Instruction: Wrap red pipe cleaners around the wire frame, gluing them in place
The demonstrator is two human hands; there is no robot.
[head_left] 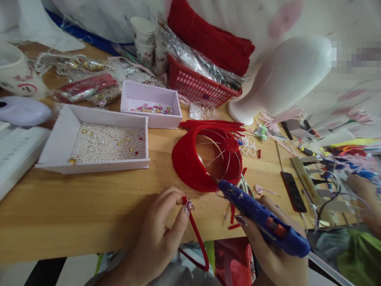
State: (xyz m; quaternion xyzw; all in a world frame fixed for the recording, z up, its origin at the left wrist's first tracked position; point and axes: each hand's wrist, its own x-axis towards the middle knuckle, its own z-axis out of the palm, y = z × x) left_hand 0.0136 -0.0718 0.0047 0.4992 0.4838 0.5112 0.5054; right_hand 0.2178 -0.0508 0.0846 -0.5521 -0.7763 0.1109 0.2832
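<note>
My left hand (160, 234) pinches the end of a red pipe cleaner (198, 238), which curves down past the table's front edge. My right hand (270, 246) grips a blue glue gun (262, 216) whose nozzle points up-left at the rim of a red dome-shaped wire-frame piece (190, 163) lying on the wooden table (74, 206). Short red scraps lie beside the gun.
A white tray of pearls (107, 141) and a smaller tray of gems (150, 103) sit at left. A red basket (196, 85), paper cups (144, 39) and a white foam head (285, 75) stand behind. Tools and scraps (315, 167) clutter the right side.
</note>
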